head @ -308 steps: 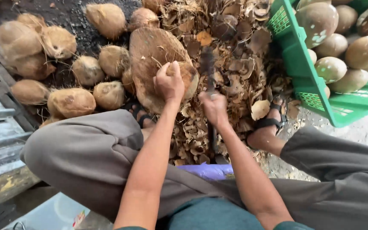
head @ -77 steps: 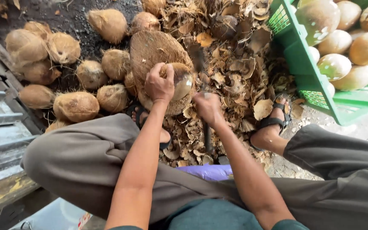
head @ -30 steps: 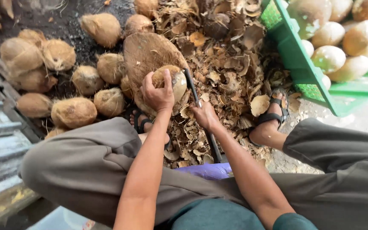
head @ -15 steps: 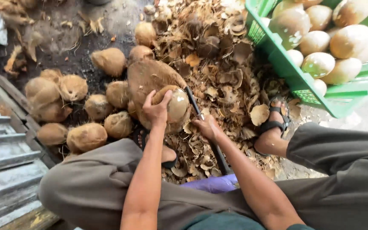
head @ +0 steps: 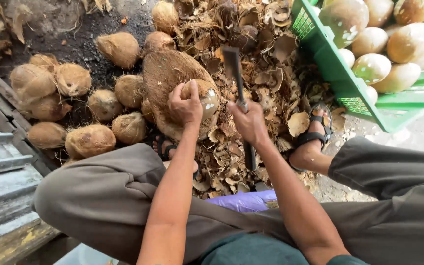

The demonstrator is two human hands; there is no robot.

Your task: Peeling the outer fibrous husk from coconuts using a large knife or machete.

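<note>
While a person sits low with knees spread, grey wooden steps (head: 1, 162) run along the left edge of the ground, beside a cluster of brown, fibrous husked coconuts (head: 69, 105) lying on dark soil (head: 74, 44). Right of them, near the middle of the ground, a large husk-covered block (head: 165, 81) stands with a partly peeled coconut (head: 203, 94) resting against its right side. The left hand (head: 185, 104) grips this coconut from above and from the left, its fingers (head: 180, 91) curled over the top and pressed to the shell, pale patches showing just beyond the fingertips. Just right of it, close but apart from the coconut, the right hand (head: 249, 122) is closed around the dark handle of a machete (head: 237, 88), fingers wrapped tight, the blade raised and pointing away toward the far edge of the ground. Beneath both hands lies a heap of dry husk scraps (head: 251, 54), with a sandalled foot (head: 312, 135) at its right margin and another, half hidden, under the left forearm. A purple sheet (head: 246, 200) shows between the knees. At the far right corner, a green plastic crate (head: 349, 83) holds pale, peeled coconuts (head: 384, 41).
</note>
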